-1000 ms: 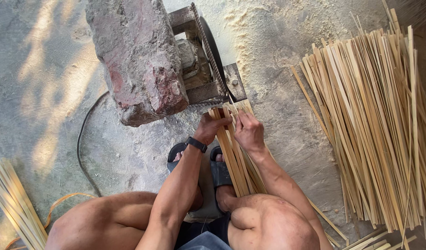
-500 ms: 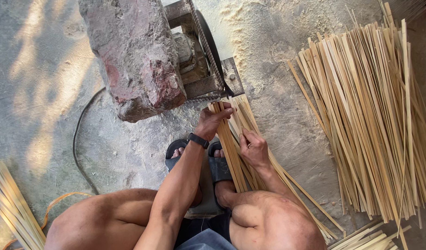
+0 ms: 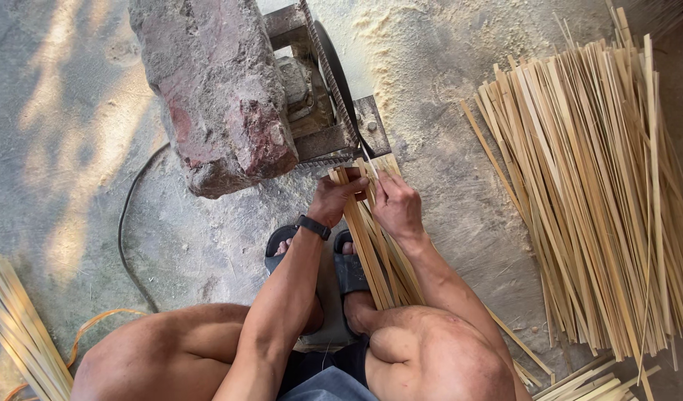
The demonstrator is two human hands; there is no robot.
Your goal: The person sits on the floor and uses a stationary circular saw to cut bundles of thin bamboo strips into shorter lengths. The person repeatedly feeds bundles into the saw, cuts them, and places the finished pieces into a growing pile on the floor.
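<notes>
Bundle of bamboo strips [image 3: 371, 245] lies on the concrete floor [image 3: 82, 148] between the person's knees, running from under the right thigh up to the small machine [image 3: 327, 104], its top ends fanned out just beside the machine's metal plate. Left hand [image 3: 335, 199] grips the top ends of the left strips, fingers curled over them. Right hand [image 3: 397, 208] is pressed on the right strips near the ends, fingers bent, index pointing up toward the machine; grasping the strips too. The hands sit side by side, almost touching. Black wristband [image 3: 312, 226] on the left wrist. Dark sandals [image 3: 282, 249] under the feet, below the hands. A big reddish rock [image 3: 215, 96] rests on top of the machine. Sawdust [image 3: 401, 44] is spread on the floor behind it. Black cable [image 3: 126, 230] curves across the floor to the left. Large loose pile of strips [image 3: 594, 193] lies well apart on the right. Smaller strip pile [image 3: 18, 327] at bottom left, with an orange strap [image 3: 96, 323] beside it.
</notes>
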